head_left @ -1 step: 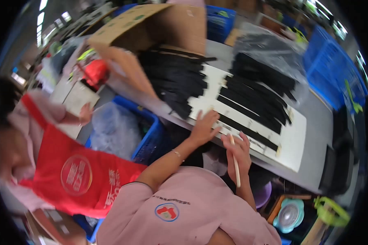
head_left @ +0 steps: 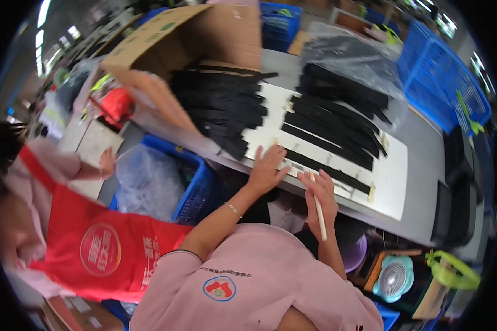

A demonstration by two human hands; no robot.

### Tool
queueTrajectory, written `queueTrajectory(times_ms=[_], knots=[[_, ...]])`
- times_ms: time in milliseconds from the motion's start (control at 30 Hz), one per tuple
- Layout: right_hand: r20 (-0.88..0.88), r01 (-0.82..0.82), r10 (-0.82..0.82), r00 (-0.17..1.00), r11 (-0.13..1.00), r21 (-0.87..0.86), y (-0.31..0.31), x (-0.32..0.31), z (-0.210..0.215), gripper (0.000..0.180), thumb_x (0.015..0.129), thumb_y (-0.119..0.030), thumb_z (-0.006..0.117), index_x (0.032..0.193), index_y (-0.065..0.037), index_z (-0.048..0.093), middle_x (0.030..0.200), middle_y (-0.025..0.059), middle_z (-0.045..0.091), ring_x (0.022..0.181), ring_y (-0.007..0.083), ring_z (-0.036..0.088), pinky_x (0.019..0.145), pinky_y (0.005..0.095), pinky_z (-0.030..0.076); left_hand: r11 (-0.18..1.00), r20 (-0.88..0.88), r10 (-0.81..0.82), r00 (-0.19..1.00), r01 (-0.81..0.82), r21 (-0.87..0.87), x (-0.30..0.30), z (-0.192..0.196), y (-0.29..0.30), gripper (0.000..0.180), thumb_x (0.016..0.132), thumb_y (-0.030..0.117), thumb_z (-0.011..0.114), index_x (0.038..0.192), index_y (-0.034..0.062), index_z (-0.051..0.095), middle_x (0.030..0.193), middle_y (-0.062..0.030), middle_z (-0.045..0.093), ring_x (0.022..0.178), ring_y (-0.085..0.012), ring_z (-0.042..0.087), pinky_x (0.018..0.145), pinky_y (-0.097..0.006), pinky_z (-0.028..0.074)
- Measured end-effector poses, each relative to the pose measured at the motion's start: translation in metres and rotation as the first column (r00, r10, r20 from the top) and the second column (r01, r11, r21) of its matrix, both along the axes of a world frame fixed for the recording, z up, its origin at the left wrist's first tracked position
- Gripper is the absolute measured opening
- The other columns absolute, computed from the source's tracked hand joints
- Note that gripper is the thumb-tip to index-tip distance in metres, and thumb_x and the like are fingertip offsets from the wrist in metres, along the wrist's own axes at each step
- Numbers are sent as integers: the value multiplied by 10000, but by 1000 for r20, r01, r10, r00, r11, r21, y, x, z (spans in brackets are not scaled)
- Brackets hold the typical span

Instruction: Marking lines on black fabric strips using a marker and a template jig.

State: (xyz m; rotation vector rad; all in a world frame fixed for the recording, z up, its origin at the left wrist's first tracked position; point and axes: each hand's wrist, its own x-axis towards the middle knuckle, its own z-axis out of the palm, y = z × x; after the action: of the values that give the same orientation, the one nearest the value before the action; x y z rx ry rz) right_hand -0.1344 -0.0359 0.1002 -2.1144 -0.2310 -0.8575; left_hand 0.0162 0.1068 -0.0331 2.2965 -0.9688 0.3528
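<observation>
My left hand lies with fingers spread on the near edge of a white board, at the left end of a single black fabric strip. My right hand is closed around a slim cream pen-like stick, which slants down toward my wrist. Its fingertips are close to the board's front edge, near the same strip. Farther back on the board are another single strip and a row of overlapping black strips. A large pile of black strips covers the board's left end.
A cardboard box stands open behind the pile. Blue crates stand at the right and left, the left one holding clear plastic. A co-worker in a red apron is at my left. A small turquoise fan sits low right.
The whole view has shifted slightly, so the table appears a little farther left and higher. Both hands keep nearly the same place against the board, and the stick is still held.
</observation>
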Motion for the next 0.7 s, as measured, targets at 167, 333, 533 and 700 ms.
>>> queueTrajectory(times_ms=[167, 333, 533, 700], knots=[[-282, 274, -117, 952, 734, 621, -37, 8, -36, 265, 1046, -149, 548, 1231, -10, 679, 986, 80, 730, 924, 134, 651, 859, 266, 508, 998, 25, -66, 997, 67, -19, -3, 7, -12, 526, 928, 328, 707, 1348, 39, 578, 1418, -127, 569, 1406, -298, 470, 1203, -581, 205], [-389, 224, -4, 921, 824, 521, -48, 63, -63, 241, 1037, -182, 587, 1143, -5, 711, 814, 1, 636, 736, 56, 559, 651, 204, 436, 999, 12, -49, 999, 49, -3, -3, 9, -17, 542, 926, 310, 715, 1366, 30, 570, 1426, -123, 565, 1398, -293, 479, 1213, -565, 189], [-442, 254, -45, 896, 869, 425, -39, 103, -103, 199, 1035, -171, 589, 1008, 3, 681, 752, 1, 623, 692, 61, 544, 622, 218, 431, 999, -28, -45, 999, 44, -31, -4, 10, -15, 562, 922, 317, 716, 1397, 55, 568, 1439, -116, 558, 1409, -285, 466, 1209, -571, 194], [-446, 306, -112, 888, 868, 390, -36, 105, -101, 181, 1025, -155, 602, 994, 6, 679, 743, 42, 635, 656, 85, 560, 598, 258, 452, 999, -44, -38, 998, 38, -5, -2, 9, -14, 546, 915, 313, 726, 1414, 136, 590, 1462, -99, 543, 1413, -275, 462, 1205, -577, 194]])
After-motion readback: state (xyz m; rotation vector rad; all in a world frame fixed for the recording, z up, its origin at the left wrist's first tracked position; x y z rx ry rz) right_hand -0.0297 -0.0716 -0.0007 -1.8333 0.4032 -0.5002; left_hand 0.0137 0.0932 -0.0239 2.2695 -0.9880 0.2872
